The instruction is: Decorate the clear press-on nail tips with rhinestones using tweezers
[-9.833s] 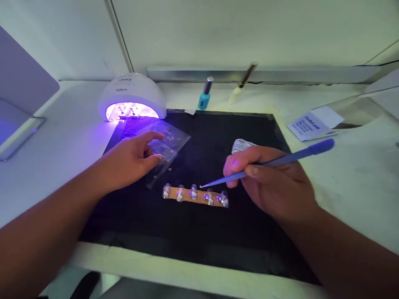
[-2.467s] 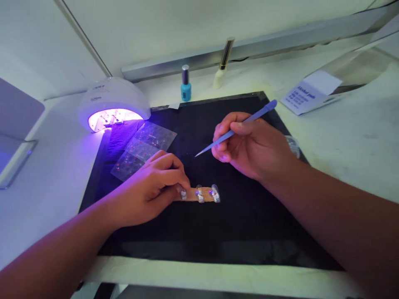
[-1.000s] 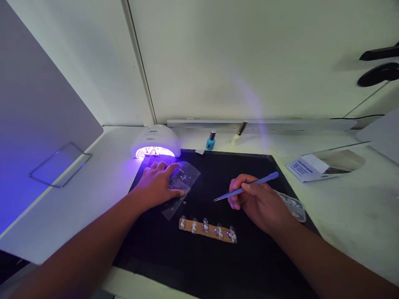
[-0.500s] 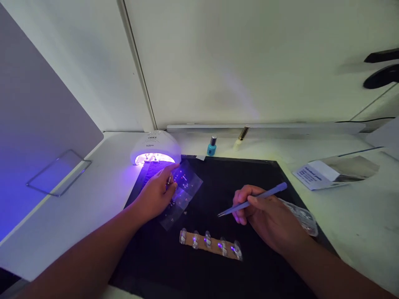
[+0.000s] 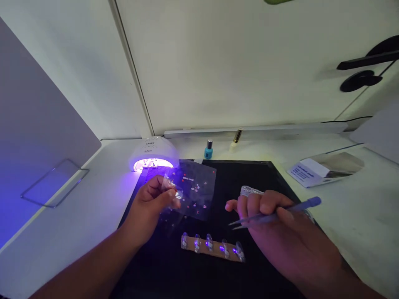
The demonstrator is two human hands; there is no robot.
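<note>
My left hand [image 5: 156, 203] pinches the left edge of a clear plastic sheet [image 5: 202, 187] dotted with small gems and holds it up over the black mat [image 5: 174, 274]. In my right hand [image 5: 277, 224] is a pair of tweezers [image 5: 304, 205], tips pointing left and slightly apart with nothing seen between them. Below and between the hands lies a cardboard strip [image 5: 215, 250] carrying several clear decorated nail tips [image 5: 209, 243]. Partly hidden behind my right hand rests a clear plastic case [image 5: 249, 190].
A white nail lamp [image 5: 152, 147] glows purple at the back left. Beyond the mat stand a blue nail polish bottle [image 5: 208, 150] and a gold-capped bottle [image 5: 237, 139]. An opened paper packet [image 5: 324, 168] lies right of the mat. A wire frame [image 5: 54, 182] sits far left.
My left hand has lifted the gem sheet off the mat and tilted it up. My right hand has moved right with the tweezers, uncovering the case's left end. The view has shifted slightly.
</note>
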